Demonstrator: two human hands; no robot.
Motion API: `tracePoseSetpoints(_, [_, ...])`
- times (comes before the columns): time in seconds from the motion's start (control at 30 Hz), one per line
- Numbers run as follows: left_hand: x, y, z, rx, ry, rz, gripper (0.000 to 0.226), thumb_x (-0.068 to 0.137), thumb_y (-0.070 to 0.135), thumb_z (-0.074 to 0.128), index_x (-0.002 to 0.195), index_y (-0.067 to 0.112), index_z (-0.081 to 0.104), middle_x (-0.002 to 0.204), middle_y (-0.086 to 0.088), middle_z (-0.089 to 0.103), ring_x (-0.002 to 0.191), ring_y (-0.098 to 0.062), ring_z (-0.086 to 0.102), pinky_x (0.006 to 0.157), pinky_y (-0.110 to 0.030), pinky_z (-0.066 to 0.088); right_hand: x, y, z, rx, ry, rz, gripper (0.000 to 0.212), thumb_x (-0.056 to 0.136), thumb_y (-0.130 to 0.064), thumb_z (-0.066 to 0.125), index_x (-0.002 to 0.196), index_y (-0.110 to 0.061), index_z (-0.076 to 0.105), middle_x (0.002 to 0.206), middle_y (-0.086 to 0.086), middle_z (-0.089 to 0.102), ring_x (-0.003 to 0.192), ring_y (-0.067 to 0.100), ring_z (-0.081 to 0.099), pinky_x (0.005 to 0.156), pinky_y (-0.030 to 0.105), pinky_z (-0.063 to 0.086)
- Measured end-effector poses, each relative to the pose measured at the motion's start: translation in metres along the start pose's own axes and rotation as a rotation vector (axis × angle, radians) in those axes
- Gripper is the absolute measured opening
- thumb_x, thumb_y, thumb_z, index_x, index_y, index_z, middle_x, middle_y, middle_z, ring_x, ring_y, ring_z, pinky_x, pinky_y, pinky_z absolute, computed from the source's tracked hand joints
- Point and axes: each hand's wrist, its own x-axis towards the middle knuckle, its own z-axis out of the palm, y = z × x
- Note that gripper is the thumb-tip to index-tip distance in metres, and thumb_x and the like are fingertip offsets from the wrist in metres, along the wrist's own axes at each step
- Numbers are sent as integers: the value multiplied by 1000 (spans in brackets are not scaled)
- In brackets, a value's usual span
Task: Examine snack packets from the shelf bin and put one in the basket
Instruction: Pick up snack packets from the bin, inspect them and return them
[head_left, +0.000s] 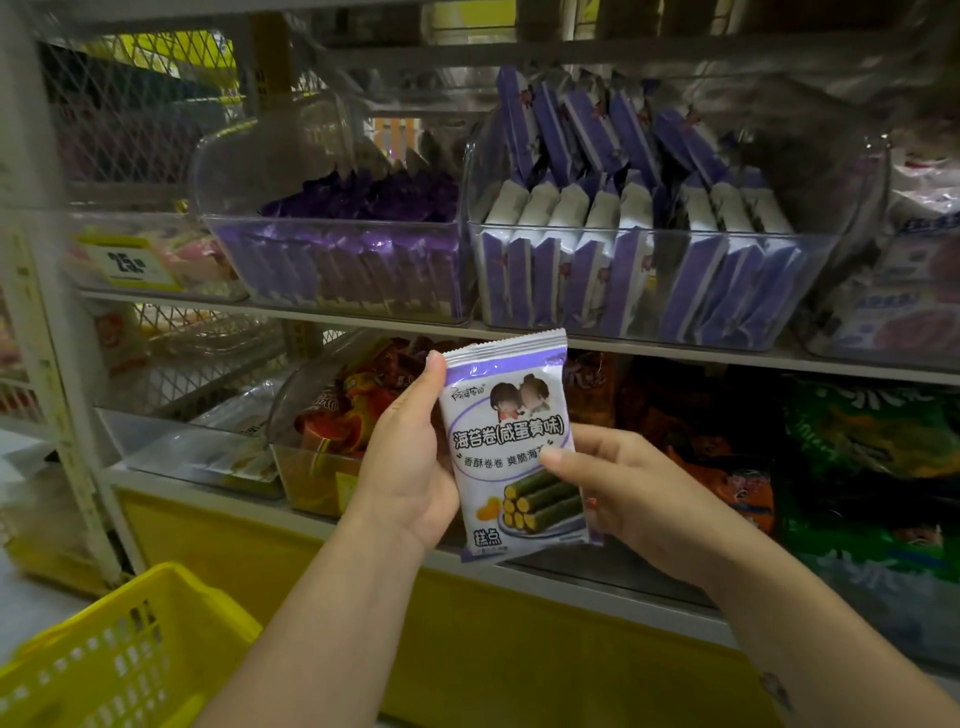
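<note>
Both hands held one snack packet upright in front of the shelves, its printed face toward the camera. The left hand gripped its left edge, fingers behind, thumb tip at the top left corner; the right hand pinched the right edge, thumb pressed on the front. Behind and above, a clear shelf bin stood packed with matching purple-and-white packets on edge, and just left of it a second clear bin held darker purple wrappers. A yellow basket sat at the near left, below the left forearm.
</note>
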Motion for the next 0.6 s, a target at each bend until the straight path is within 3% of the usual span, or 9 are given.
tracePoseSetpoints(0.07, [1,1,-2,26,-47,-63,49,97,44,45,120,5,65,111,-19,71,103,-33,69,81,-48,59,-3,-2,-3,-9,-11,38,31,86,-29,60,109,-10,70,105,16,73,92,23,71,68,26,58])
tracePoseSetpoints(0.2, [3,10,-15,236,-236,-186,49,89,43,49,126,14,63,122,-14,68,116,-32,62,97,-55,49,-3,-8,-3,61,42,62,39,83,-29,57,111,-3,66,109,23,70,96,31,69,86,42,55])
tracePoseSetpoints(0.33, [0,15,-26,322,-430,-280,42,87,26,58,129,19,60,124,-10,67,96,-21,70,73,-38,61,-4,-14,-5,199,55,65,35,84,-28,55,104,-5,72,109,21,71,98,31,70,81,39,59])
tracePoseSetpoints(0.4, [0,14,-27,304,-472,-302,43,89,20,58,131,20,58,125,-11,67,96,-19,71,65,-32,61,-3,-15,-6,218,52,72,35,84,-30,54,98,-6,75,108,20,72,99,30,71,79,38,60])
tracePoseSetpoints(0.6, [0,12,-26,256,-503,-288,49,88,14,58,136,21,50,124,-13,67,101,-23,70,65,-31,61,-1,-15,-8,246,47,87,33,84,-30,53,93,-11,78,107,19,72,97,29,72,74,34,60])
